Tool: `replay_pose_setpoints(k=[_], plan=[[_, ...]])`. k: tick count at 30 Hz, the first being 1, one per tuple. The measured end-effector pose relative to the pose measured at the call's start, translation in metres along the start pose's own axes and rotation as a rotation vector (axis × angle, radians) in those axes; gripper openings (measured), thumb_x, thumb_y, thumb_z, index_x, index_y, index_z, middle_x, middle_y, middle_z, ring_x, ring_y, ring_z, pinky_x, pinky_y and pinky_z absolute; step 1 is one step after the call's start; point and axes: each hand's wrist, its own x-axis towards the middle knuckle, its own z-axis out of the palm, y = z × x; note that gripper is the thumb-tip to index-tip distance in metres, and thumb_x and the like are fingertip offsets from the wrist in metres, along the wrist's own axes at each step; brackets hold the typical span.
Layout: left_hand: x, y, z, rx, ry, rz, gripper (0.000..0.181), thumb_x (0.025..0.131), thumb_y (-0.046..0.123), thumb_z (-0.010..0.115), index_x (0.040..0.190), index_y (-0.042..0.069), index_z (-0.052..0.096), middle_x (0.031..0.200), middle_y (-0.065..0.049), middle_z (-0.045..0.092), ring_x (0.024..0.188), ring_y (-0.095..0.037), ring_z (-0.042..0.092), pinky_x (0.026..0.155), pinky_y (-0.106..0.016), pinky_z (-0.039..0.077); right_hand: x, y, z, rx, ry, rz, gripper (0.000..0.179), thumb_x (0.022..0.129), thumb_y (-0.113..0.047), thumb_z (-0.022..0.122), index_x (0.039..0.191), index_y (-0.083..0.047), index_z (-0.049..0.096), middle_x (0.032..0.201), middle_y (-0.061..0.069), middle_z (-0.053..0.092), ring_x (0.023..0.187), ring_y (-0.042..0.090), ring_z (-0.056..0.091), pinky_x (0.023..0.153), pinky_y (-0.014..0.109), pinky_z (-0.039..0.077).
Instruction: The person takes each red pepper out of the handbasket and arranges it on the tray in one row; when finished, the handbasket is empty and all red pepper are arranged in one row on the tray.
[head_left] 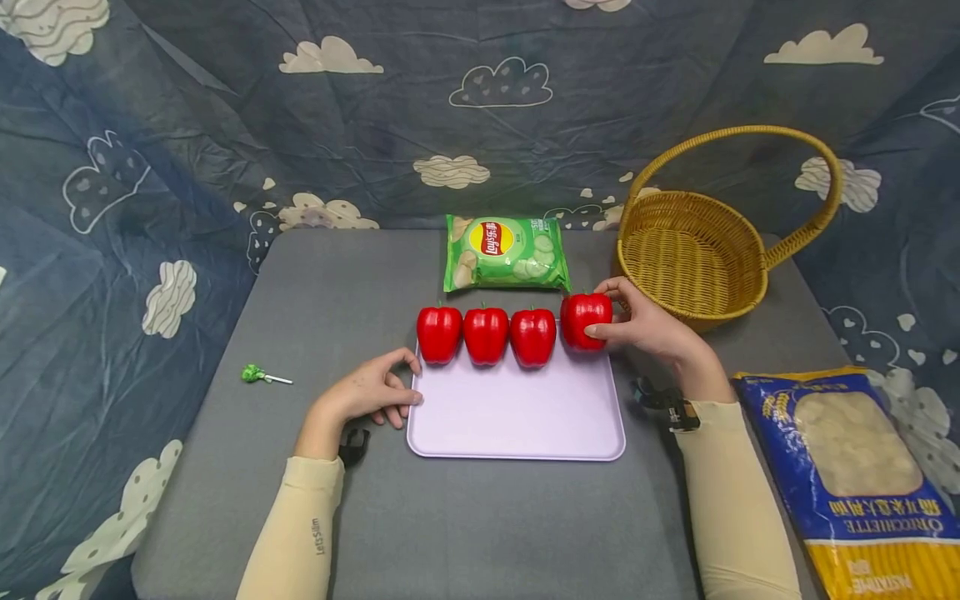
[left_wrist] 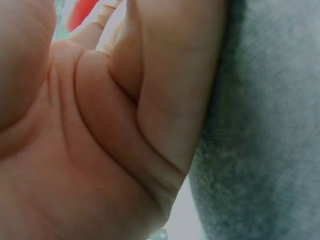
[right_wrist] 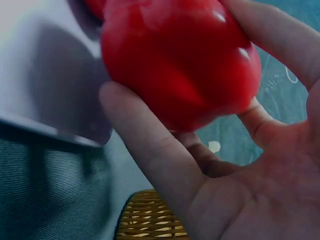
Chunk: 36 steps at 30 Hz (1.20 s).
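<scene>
My right hand [head_left: 641,323] holds a red bell pepper [head_left: 583,323] at the tray's far right corner, thumb in front and fingers around its side and back. In the right wrist view the bell pepper [right_wrist: 180,60] sits between the thumb and fingers. Three more red bell peppers [head_left: 486,337] stand side by side along the far edge of the pale purple tray [head_left: 513,417]. My left hand [head_left: 375,390] rests at the tray's left edge, with thumb and index fingertips touching the rim and the other fingers loosely bent. The left wrist view shows mostly its palm [left_wrist: 100,165].
A green chip bag [head_left: 510,254] lies behind the tray. Back right stands a wicker basket [head_left: 690,250] with a tall handle, close to my right hand. A blue and yellow pasta bag [head_left: 855,483] is beyond my right forearm. A green lollipop [head_left: 255,374] lies at left.
</scene>
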Motion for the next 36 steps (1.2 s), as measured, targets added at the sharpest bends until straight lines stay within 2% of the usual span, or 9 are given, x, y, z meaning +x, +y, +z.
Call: replay_pose_setpoints(k=[7,15,21,29,36], plan=[[0.000,0.001,0.001,0.004,0.000,0.000,0.040,0.095,0.021,0.079,0.125,0.016,0.053,0.072,-0.005,0.073,0.059,-0.018,0.073,0.052,-0.028,0.053,0.000,0.003,0.003,-0.124,-0.019,-0.002,0.074,0.090,-0.020,0.083,0.146,-0.009,0.036,0.148,0.023,0.042,0.134,0.042,0.047,0.094,0.044,0.061],[0.000,0.000,0.001,0.014,0.006,-0.010,0.040,0.095,0.021,0.079,0.125,0.017,0.053,0.072,-0.005,0.073,0.060,-0.019,0.073,0.053,-0.029,0.054,0.001,0.000,0.013,-0.201,0.011,-0.013,0.067,0.091,-0.015,0.080,0.141,-0.001,0.037,0.140,0.026,0.045,0.121,0.042,0.054,0.083,0.033,0.057],[0.001,0.000,0.001,0.018,0.006,-0.008,0.040,0.095,0.021,0.079,0.125,0.017,0.053,0.072,-0.005,0.073,0.060,-0.019,0.074,0.052,-0.029,0.054,0.003,-0.005,0.019,-0.272,0.038,0.019,0.066,0.090,-0.015,0.082,0.139,0.000,0.039,0.137,0.027,0.049,0.116,0.042,0.057,0.082,0.034,0.057],[0.001,-0.001,0.001,0.020,0.010,-0.002,0.040,0.095,0.020,0.079,0.126,0.016,0.053,0.072,-0.005,0.073,0.061,-0.019,0.074,0.053,-0.029,0.054,0.007,-0.005,0.021,-0.298,0.047,0.062,0.066,0.088,-0.015,0.083,0.138,-0.002,0.040,0.139,0.027,0.050,0.122,0.044,0.058,0.092,0.047,0.062],[0.001,-0.001,0.001,0.019,0.014,-0.006,0.040,0.096,0.021,0.079,0.126,0.016,0.053,0.072,-0.005,0.073,0.060,-0.018,0.073,0.053,-0.029,0.054,0.006,-0.005,0.021,-0.256,0.020,0.073,0.070,0.088,-0.011,0.082,0.141,0.000,0.037,0.140,0.029,0.047,0.115,0.043,0.060,0.081,0.044,0.064]])
